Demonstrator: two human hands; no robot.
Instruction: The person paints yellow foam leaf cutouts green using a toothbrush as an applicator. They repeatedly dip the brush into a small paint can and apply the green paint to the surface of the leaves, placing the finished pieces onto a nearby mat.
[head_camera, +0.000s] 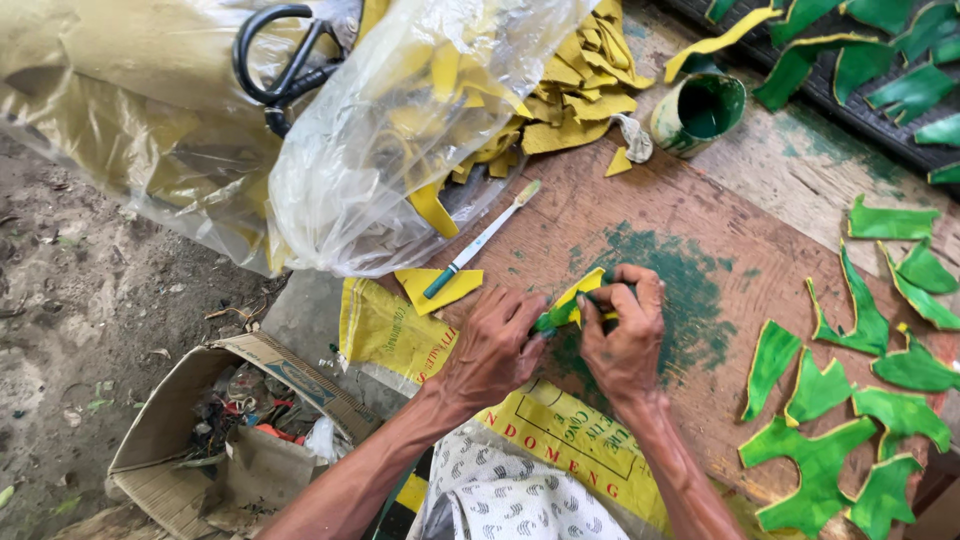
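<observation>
My left hand pinches a small yellow cut-out piece, partly coated in green paint, over a green-stained patch of the wooden board. My right hand is closed around a thin brush pressed against that piece; the brush is mostly hidden by my fingers. Both hands touch the piece from either side.
A spare brush lies on a yellow piece. A can of green paint stands at the back. Several painted green pieces lie at the right. Plastic bags of yellow pieces, scissors, a cardboard box sit left.
</observation>
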